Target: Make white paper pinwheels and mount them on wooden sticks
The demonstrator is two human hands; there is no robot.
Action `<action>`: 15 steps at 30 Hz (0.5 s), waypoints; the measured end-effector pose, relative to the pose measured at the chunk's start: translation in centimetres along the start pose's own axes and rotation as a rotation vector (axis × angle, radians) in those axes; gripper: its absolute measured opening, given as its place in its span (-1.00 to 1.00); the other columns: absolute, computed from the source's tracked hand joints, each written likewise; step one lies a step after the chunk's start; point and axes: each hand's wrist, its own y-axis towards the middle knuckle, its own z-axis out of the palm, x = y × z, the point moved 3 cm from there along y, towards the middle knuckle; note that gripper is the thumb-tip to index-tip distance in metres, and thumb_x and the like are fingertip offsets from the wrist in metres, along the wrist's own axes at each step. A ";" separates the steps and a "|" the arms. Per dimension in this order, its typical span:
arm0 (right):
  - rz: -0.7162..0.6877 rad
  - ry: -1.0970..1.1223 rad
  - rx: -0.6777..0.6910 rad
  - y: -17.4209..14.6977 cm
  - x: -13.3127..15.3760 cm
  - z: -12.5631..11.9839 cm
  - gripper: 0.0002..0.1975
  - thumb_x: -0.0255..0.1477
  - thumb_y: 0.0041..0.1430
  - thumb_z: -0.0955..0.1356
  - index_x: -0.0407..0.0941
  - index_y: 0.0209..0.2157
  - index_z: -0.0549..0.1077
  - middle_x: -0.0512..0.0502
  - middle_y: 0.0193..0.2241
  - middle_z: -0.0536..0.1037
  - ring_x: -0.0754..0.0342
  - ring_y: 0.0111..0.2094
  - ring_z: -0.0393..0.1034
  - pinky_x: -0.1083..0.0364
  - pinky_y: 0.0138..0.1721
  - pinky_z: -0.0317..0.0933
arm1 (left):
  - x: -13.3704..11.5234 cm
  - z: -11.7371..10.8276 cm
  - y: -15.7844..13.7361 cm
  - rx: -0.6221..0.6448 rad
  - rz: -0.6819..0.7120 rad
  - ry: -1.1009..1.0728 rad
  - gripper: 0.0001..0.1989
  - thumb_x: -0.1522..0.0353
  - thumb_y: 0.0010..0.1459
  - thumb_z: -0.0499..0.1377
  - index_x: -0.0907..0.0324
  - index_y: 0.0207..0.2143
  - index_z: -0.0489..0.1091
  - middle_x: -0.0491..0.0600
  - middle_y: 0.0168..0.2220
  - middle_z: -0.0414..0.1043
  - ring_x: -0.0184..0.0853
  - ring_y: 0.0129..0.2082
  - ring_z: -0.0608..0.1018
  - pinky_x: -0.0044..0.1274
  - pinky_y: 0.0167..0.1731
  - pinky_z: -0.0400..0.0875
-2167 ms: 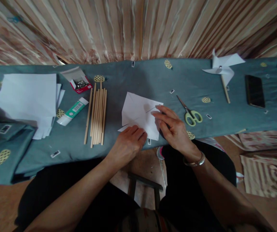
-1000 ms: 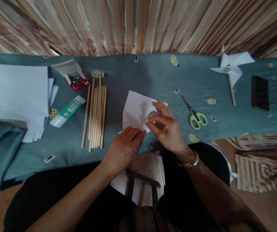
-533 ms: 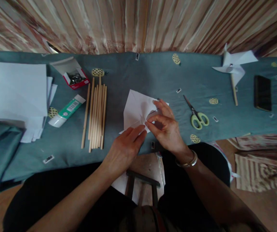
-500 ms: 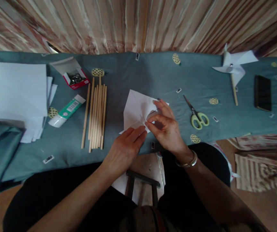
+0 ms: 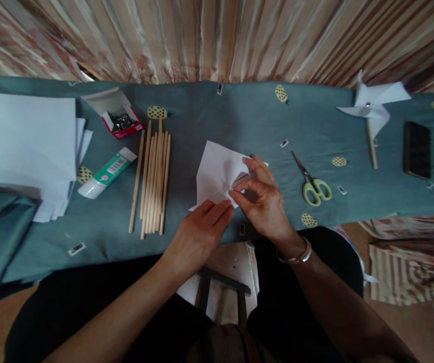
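A sheet of white paper [image 5: 217, 164] lies on the cloth in front of me, with corners folded in toward its middle. My left hand [image 5: 202, 229] rests on its near edge, fingers close together and holding it down; the thumb is hidden. With thumb and index finger, my right hand [image 5: 265, 204] pinches a bit of the paper near the centre, while its other fingers curl over the right side. The two hands' fingertips almost meet. Whether anything small sits in the pinch cannot be made out.
Left of the paper lie several wooden sticks [image 5: 154, 181], a glue tube [image 5: 107, 173], an open box of metal fasteners [image 5: 122, 121] and stacked paper [image 5: 23, 136]. Rightward are green-handled scissors [image 5: 311, 184], a paper pinwheel on a stick [image 5: 370, 108] and a dark phone [image 5: 417, 149].
The view has shifted slightly, so the table things appear a little further right. Left fingertips have slid slightly toward the right hand along the paper; the right pinch stays in place.
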 end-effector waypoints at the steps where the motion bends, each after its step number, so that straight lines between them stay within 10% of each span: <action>1: 0.002 -0.007 -0.001 0.0 0.0 0.0 -0.93 -0.39 0.17 0.44 -0.06 -0.39 0.54 -0.15 0.22 0.42 -0.21 0.35 0.14 -0.32 0.33 0.02 | 0.0 0.0 0.0 0.002 -0.001 0.000 -0.77 0.55 0.36 -0.01 0.39 -0.05 0.41 0.11 -0.10 0.57 -0.27 -0.23 0.55 -0.45 -0.18 0.60; 15: -0.038 -0.059 0.000 -0.2 0.6 -0.2 -0.90 -0.33 0.21 0.42 -0.04 -0.36 0.51 -0.09 0.26 0.39 -0.19 0.37 0.10 -0.31 0.31 0.07 | -0.1 0.1 0.0 0.042 -0.024 -0.016 -0.78 0.52 0.36 0.01 0.39 -0.07 0.41 0.11 -0.12 0.57 -0.27 -0.24 0.55 -0.45 -0.20 0.59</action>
